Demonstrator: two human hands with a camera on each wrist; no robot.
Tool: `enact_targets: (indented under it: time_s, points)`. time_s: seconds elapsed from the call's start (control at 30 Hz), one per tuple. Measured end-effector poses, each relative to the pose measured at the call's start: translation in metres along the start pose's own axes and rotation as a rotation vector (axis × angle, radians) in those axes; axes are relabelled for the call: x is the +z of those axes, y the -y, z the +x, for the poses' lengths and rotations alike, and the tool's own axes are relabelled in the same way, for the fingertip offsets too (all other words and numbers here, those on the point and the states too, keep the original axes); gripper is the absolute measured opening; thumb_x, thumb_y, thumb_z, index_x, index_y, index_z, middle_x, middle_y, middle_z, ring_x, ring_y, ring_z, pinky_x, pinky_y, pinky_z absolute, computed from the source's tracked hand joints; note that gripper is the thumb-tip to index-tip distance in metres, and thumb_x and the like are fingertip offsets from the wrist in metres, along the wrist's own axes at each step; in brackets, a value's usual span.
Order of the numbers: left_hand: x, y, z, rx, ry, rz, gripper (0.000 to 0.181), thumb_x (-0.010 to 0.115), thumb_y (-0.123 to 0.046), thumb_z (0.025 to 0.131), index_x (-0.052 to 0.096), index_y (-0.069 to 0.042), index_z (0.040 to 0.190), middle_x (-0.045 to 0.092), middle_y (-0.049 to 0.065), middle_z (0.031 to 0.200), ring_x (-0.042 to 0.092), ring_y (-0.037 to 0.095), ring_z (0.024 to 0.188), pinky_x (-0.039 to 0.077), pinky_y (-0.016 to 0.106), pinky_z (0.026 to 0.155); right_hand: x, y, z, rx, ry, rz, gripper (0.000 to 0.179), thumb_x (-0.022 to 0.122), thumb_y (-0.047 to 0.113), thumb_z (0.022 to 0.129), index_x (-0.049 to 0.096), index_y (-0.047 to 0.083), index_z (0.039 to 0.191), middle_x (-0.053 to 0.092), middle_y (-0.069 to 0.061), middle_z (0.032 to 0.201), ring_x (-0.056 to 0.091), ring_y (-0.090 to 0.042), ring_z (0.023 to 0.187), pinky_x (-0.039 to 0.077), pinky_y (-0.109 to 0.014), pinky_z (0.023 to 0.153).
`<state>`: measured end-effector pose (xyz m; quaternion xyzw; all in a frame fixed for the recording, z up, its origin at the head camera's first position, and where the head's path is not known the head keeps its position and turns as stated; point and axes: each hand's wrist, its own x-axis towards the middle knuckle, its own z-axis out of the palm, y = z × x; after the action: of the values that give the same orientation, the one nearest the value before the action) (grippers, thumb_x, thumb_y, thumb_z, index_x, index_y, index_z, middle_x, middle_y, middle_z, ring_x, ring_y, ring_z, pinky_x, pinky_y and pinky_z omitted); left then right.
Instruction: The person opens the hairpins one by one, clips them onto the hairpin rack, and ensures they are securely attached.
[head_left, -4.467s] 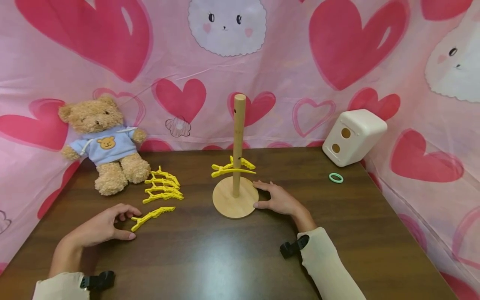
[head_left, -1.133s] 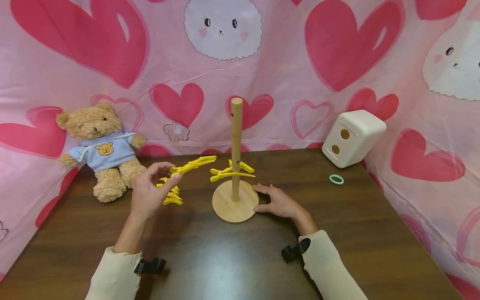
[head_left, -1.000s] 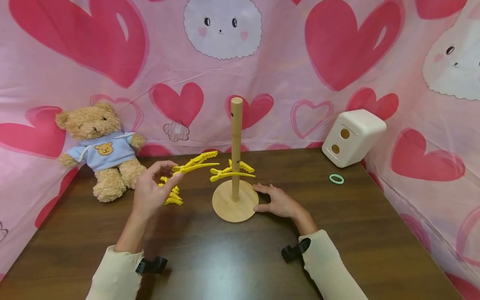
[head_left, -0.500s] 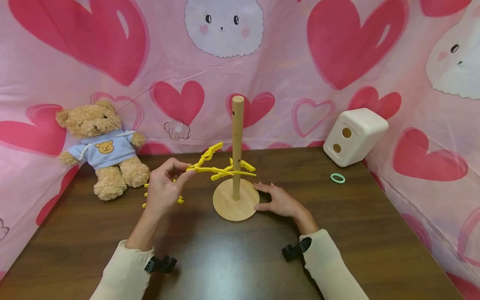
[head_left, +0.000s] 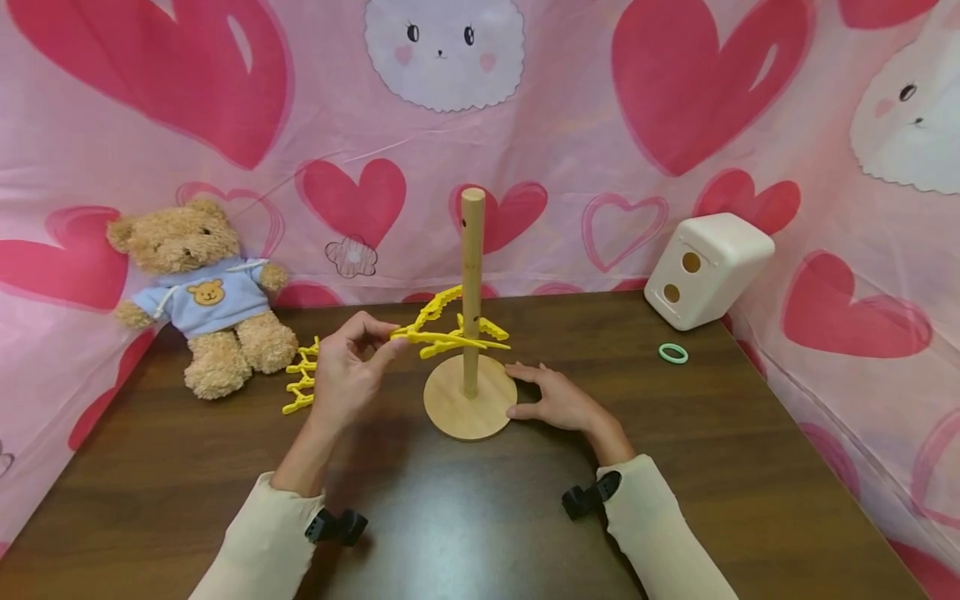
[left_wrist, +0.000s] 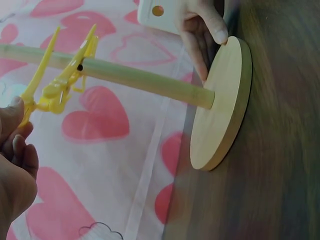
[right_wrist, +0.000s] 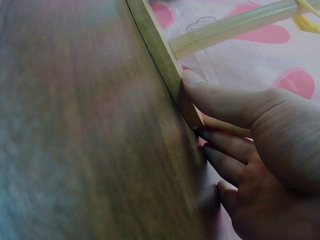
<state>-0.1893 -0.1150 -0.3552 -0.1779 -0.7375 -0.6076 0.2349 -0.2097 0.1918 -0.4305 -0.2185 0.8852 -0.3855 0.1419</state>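
Head view: left grip [head_left: 351,367] pinches yellow clip [head_left: 417,334] by one end; right grip [head_left: 558,398] holds base [head_left: 453,412]

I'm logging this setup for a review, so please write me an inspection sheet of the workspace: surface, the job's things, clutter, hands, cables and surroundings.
Surface: dark wood-grain table, glare near the front middle.
Job's things: wooden stand upright; spread yellow clip held at its post, contact unclear; second clip across the post; more clips lying to the left.
Clutter: teddy bear at left; white box and green ring at right.
Hands: left hand pinches the spread clip; right hand touches the edge of the round base.
Cables: nothing seen.
Surroundings: pink heart-print cloth behind and beside the table.
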Motion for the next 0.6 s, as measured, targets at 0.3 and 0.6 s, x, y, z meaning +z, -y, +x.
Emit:
enact_targets:
  time_s: [0.3, 0.6]
  points:
    - [0.015, 0.0, 0.001, 0.005, 0.032, -0.047, 0.013, 0.078, 0.011, 0.081, 0.069, 0.008, 0.09, 0.061, 0.015, 0.082, 0.054, 0.012, 0.069, 0.046, 0.018, 0.061, 0.001, -0.003, 0.002, -0.005, 0.004, -0.001, 0.071, 0.079, 0.028, 0.09, 0.048, 0.003, 0.15, 0.043, -0.017, 0.155, 0.031, -0.031, 0.148, 0.008, -0.053, 0.122]
    - [0.025, -0.003, 0.002, 0.023, 0.069, -0.044, 0.016, 0.078, 0.011, 0.081, 0.069, 0.009, 0.095, 0.055, 0.014, 0.082, 0.051, 0.016, 0.074, 0.044, 0.018, 0.064, 0.0, -0.002, 0.001, 0.017, 0.005, 0.002, 0.071, 0.079, 0.028, 0.09, 0.048, 0.005, 0.15, 0.041, -0.017, 0.156, 0.029, -0.032, 0.149, 0.008, -0.054, 0.122]
